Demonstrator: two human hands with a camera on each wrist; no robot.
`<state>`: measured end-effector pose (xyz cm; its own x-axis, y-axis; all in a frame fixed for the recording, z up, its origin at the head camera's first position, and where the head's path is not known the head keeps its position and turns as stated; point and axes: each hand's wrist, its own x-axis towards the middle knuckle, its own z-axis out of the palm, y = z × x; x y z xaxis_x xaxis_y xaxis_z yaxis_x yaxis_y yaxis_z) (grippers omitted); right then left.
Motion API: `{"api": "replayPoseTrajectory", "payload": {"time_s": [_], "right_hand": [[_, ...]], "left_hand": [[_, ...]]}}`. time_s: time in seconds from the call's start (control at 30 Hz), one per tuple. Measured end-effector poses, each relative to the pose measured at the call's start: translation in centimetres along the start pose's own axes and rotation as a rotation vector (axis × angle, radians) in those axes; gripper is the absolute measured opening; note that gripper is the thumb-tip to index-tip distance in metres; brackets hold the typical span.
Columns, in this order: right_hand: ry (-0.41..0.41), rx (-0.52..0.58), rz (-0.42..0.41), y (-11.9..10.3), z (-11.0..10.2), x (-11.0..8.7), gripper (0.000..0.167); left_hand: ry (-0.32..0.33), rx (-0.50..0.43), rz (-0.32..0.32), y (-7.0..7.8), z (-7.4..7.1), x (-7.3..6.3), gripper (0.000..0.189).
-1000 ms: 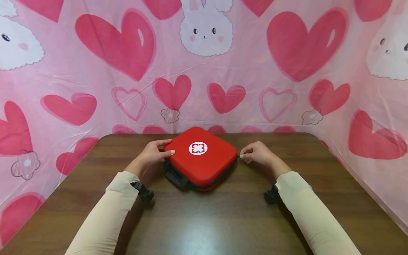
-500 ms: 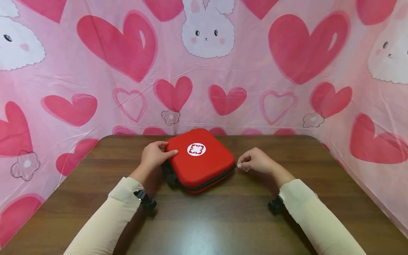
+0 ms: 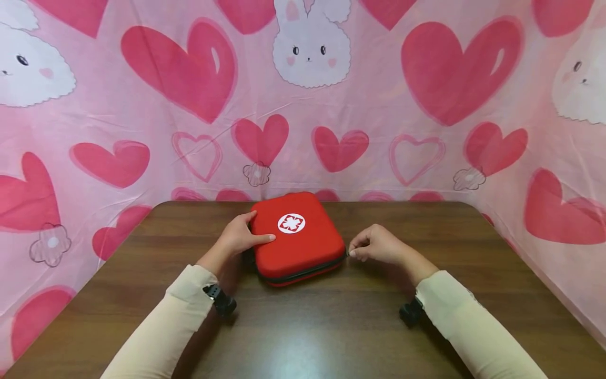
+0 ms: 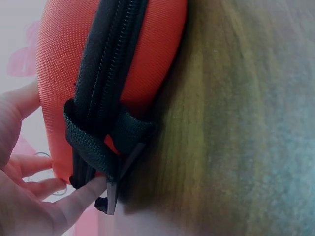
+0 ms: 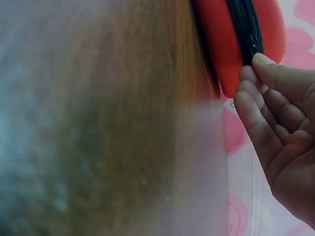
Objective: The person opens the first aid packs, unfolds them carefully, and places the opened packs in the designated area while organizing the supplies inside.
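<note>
A red hard-shell first aid case (image 3: 310, 245) with a white round emblem lies on the wooden table, its lid down. My left hand (image 3: 239, 235) grips its left side, thumb on the lid and fingers around the edge. In the left wrist view, the black zipper (image 4: 110, 64) runs along the case's side, and a black strap handle (image 4: 91, 142) hangs by my fingers. At the right corner, my right hand (image 3: 379, 245) pinches the zipper pull (image 5: 253, 49) between thumb and forefinger. The pull's tip is hidden by the fingers.
The brown wooden table (image 3: 303, 326) reaches back to a pink curtain (image 3: 293, 100) printed with hearts and rabbits, which also covers both sides. Black wrist cameras (image 3: 222, 302) sit below each hand.
The case has turned clockwise as seen from above, so its handle has swung out of sight behind the left hand. My right hand has come slightly nearer, still at the case's right corner.
</note>
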<state>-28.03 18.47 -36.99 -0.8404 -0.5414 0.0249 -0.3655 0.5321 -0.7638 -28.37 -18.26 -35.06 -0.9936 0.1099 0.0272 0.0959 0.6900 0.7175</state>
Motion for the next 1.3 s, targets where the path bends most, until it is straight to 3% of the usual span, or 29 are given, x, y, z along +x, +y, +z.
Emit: {"api": "replayPoseTrajectory", "payload": {"time_s": [0.37, 0.67, 0.77, 0.9, 1.0, 1.13, 1.23, 1.3], "right_hand": [[0.107, -0.071, 0.01, 0.5, -0.6, 1.3, 0.005], [0.051, -0.003, 0.021, 0.2, -0.5, 1.4, 0.004], [0.014, 0.03, 0.025, -0.1, -0.7, 1.2, 0.004], [-0.03, 0.048, 0.042, -0.7, -0.9, 0.7, 0.008], [-0.011, 0.034, 0.055, -1.3, -0.9, 0.4, 0.017], [0.065, 0.096, 0.079, -2.0, -0.7, 0.1, 0.034], [0.093, 0.194, 0.098, -2.5, -0.2, 0.2, 0.048], [0.093, 0.246, 0.114, -2.8, 0.2, 0.3, 0.059]], "left_hand": [[-0.059, 0.073, 0.033, 0.2, 0.0, 0.4, 0.094], [-0.111, 0.066, 0.049, 0.4, -0.5, 0.9, 0.089], [-0.079, 0.076, 0.056, 0.6, -0.7, 0.8, 0.083], [0.011, 0.108, 0.077, 0.5, -0.8, 0.5, 0.068], [0.064, 0.115, 0.077, 0.5, -1.1, -0.3, 0.058], [0.073, 0.07, 0.03, 0.1, -1.7, -1.4, 0.053], [0.022, 0.021, -0.031, -0.4, -2.0, -2.0, 0.06], [-0.036, -0.061, -0.08, -0.7, -2.0, -2.3, 0.069]]}}
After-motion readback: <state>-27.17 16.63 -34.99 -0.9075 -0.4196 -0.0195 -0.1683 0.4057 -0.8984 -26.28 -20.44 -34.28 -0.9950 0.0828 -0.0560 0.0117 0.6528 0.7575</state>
